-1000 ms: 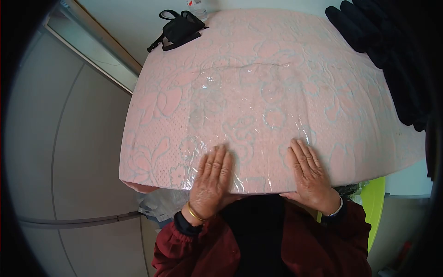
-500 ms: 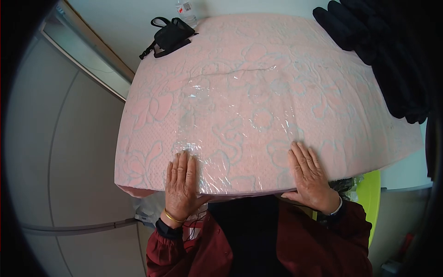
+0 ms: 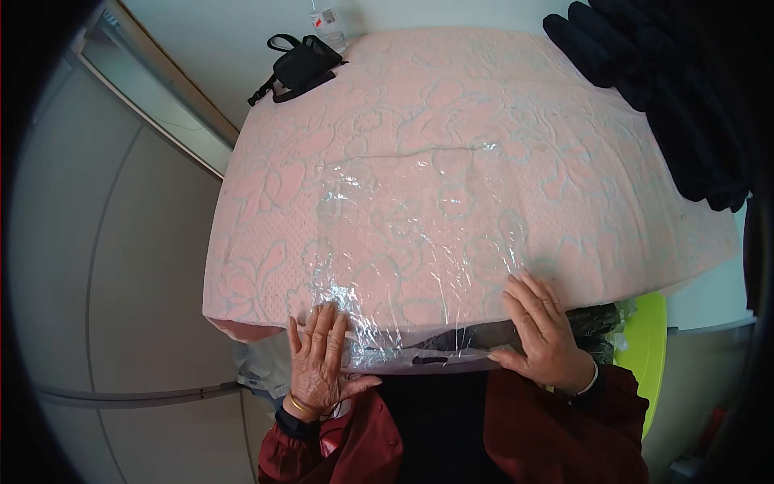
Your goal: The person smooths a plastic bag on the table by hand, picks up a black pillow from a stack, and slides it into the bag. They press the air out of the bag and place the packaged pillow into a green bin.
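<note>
A clear plastic bag [image 3: 427, 266] lies flat on the pink patterned tablecloth [image 3: 266, 210], with its near end hanging past the table's front edge. At the bag's left side, my left hand [image 3: 319, 359] rests with fingers stretched out and thumb pointing right. My right hand [image 3: 544, 331] lies at the right side of the bag, fingers extended over the cloth and thumb against the bag's near corner. Both hands are open. A thin dark strip [image 3: 435, 360] shows through the overhanging plastic.
A black pouch with a strap [image 3: 306, 66] and a plastic bottle [image 3: 329, 32] stand at the back left. Dark rolled cloth pieces [image 3: 685, 121] pile up at the right. Below the right edge is a lime-green tub or stool [image 3: 649, 363]. Grey cabinet doors [image 3: 145, 266] flank the left.
The plastic bag has slid toward me, so its near end now overhangs the edge. Both hands have moved back toward my body along with it.
</note>
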The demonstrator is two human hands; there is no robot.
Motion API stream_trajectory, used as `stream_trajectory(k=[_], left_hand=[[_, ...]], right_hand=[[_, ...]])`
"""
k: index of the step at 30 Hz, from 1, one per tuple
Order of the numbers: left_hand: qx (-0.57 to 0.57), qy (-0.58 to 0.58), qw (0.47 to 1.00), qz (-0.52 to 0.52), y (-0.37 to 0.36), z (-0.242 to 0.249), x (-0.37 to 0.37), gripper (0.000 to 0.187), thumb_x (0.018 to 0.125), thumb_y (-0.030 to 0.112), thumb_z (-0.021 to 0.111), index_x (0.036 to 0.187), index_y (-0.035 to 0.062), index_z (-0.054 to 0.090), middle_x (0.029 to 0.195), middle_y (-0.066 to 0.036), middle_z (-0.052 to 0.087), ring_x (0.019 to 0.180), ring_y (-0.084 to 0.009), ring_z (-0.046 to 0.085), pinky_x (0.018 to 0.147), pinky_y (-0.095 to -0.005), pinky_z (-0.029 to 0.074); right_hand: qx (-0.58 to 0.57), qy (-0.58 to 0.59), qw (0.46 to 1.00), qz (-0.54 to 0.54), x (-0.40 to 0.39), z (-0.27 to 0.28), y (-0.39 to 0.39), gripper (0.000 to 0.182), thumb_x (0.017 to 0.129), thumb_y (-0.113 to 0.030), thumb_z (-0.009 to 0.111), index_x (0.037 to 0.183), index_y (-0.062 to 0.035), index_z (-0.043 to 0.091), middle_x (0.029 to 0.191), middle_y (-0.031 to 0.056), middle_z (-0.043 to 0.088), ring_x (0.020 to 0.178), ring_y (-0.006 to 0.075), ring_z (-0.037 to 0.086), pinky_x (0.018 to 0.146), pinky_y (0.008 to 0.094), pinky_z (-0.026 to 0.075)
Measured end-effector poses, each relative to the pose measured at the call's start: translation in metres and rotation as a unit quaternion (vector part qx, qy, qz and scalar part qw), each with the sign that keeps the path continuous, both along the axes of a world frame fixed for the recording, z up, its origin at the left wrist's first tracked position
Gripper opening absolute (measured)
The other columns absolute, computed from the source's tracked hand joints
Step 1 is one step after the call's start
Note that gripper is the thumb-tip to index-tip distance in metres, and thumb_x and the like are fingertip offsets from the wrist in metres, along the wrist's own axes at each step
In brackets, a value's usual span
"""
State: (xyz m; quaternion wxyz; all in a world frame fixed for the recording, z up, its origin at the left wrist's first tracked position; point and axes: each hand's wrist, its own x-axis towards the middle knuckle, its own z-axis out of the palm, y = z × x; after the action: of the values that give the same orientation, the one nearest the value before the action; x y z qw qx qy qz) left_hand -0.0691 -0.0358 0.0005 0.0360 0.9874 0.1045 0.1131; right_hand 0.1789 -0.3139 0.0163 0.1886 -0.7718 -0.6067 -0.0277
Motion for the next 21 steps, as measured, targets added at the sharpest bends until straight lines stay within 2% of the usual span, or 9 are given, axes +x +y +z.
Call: stream_trajectory(k=[3, 5, 8, 10, 11, 13, 15, 18, 21], left_hand=[[0.008, 0.034, 0.999, 0.020, -0.008, 0.021, 0.011, 0.101, 0.078, 0.075, 0.063, 0.143, 0.0004, 0.046, 0.150, -0.022, 0.043, 0.141, -0.0399, 0.039, 0.115, -0.0655, 0.019], [0.007, 0.065, 0.996, 0.053, -0.016, 0.027, 0.021, 0.094, 0.080, 0.072, 0.063, 0.139, -0.0001, 0.050, 0.149, -0.021, 0.044, 0.139, -0.0389, 0.041, 0.114, -0.0677, 0.019], [0.054, 0.028, 0.998, 0.032, -0.032, 0.020, 0.049, 0.093, 0.080, 0.073, 0.061, 0.137, 0.0000, 0.051, 0.150, -0.022, 0.043, 0.139, -0.0383, 0.042, 0.117, -0.0643, 0.015], [-0.001, -0.039, 0.998, -0.055, -0.046, 0.011, 0.076, 0.096, 0.080, 0.070, 0.062, 0.141, -0.0018, 0.047, 0.151, -0.022, 0.041, 0.141, -0.0383, 0.040, 0.117, -0.0620, 0.018], [0.001, -0.040, 0.998, -0.051, -0.054, 0.006, 0.091, 0.096, 0.080, 0.070, 0.062, 0.141, -0.0018, 0.047, 0.151, -0.022, 0.041, 0.141, -0.0383, 0.040, 0.117, -0.0620, 0.018], [-0.041, -0.040, 0.985, -0.165, -0.066, -0.001, 0.115, 0.104, 0.080, 0.073, 0.059, 0.146, -0.0043, 0.041, 0.154, -0.023, 0.038, 0.143, -0.0401, 0.036, 0.118, -0.0571, 0.021], [-0.051, -0.033, 0.986, -0.154, -0.058, -0.002, 0.119, 0.106, 0.080, 0.074, 0.057, 0.148, -0.0049, 0.039, 0.154, -0.024, 0.037, 0.144, -0.0407, 0.035, 0.119, -0.0557, 0.021], [-0.066, -0.007, 0.988, -0.136, -0.033, 0.001, 0.116, 0.109, 0.081, 0.077, 0.054, 0.150, -0.0061, 0.035, 0.156, -0.026, 0.034, 0.146, -0.0420, 0.032, 0.120, -0.0529, 0.020], [-0.051, 0.002, 0.996, -0.075, 0.007, 0.007, 0.090, 0.114, 0.081, 0.080, 0.048, 0.150, -0.0085, 0.031, 0.157, -0.029, 0.030, 0.148, -0.0438, 0.026, 0.120, -0.0548, 0.019]], right_hand=[[0.030, 0.014, 0.999, 0.026, 0.001, -0.001, 0.030, 0.092, 0.075, -0.049, 0.078, 0.137, 0.0121, 0.047, 0.150, 0.0277, 0.039, 0.145, 0.0421, 0.032, 0.120, 0.0562, 0.021], [-0.003, 0.002, 1.000, 0.027, 0.005, -0.006, 0.045, 0.096, 0.074, -0.051, 0.078, 0.139, 0.0116, 0.045, 0.151, 0.0275, 0.038, 0.146, 0.0413, 0.030, 0.121, 0.0559, 0.020], [-0.027, -0.010, 0.999, 0.033, 0.005, -0.006, 0.055, 0.100, 0.074, -0.052, 0.078, 0.142, 0.0113, 0.041, 0.152, 0.0275, 0.035, 0.147, 0.0408, 0.028, 0.121, 0.0557, 0.018], [-0.057, -0.025, 0.998, 0.029, 0.004, -0.006, 0.056, 0.105, 0.073, -0.054, 0.077, 0.145, 0.0112, 0.037, 0.154, 0.0275, 0.033, 0.148, 0.0405, 0.026, 0.122, 0.0556, 0.017], [-0.055, -0.026, 0.998, 0.033, 0.003, -0.008, 0.057, 0.105, 0.073, -0.054, 0.077, 0.145, 0.0112, 0.037, 0.154, 0.0275, 0.033, 0.148, 0.0405, 0.026, 0.122, 0.0556, 0.017], [-0.066, -0.072, 0.995, 0.029, 0.003, -0.014, 0.055, 0.109, 0.073, -0.057, 0.075, 0.146, 0.0118, 0.033, 0.155, 0.0281, 0.031, 0.149, 0.0406, 0.025, 0.122, 0.0548, 0.017], [-0.074, -0.099, 0.992, 0.027, 0.008, -0.014, 0.051, 0.111, 0.073, -0.058, 0.075, 0.147, 0.0121, 0.031, 0.156, 0.0284, 0.030, 0.149, 0.0407, 0.024, 0.122, 0.0544, 0.017], [-0.097, -0.009, 0.995, 0.025, 0.017, 0.000, 0.045, 0.111, 0.073, -0.060, 0.074, 0.146, 0.0141, 0.032, 0.156, 0.0298, 0.029, 0.149, 0.0414, 0.023, 0.123, 0.0532, 0.015], [-0.104, -0.006, 0.994, 0.014, 0.032, 0.002, 0.036, 0.113, 0.072, -0.060, 0.074, 0.145, 0.0150, 0.031, 0.156, 0.0304, 0.028, 0.149, 0.0419, 0.023, 0.123, 0.0530, 0.015]])
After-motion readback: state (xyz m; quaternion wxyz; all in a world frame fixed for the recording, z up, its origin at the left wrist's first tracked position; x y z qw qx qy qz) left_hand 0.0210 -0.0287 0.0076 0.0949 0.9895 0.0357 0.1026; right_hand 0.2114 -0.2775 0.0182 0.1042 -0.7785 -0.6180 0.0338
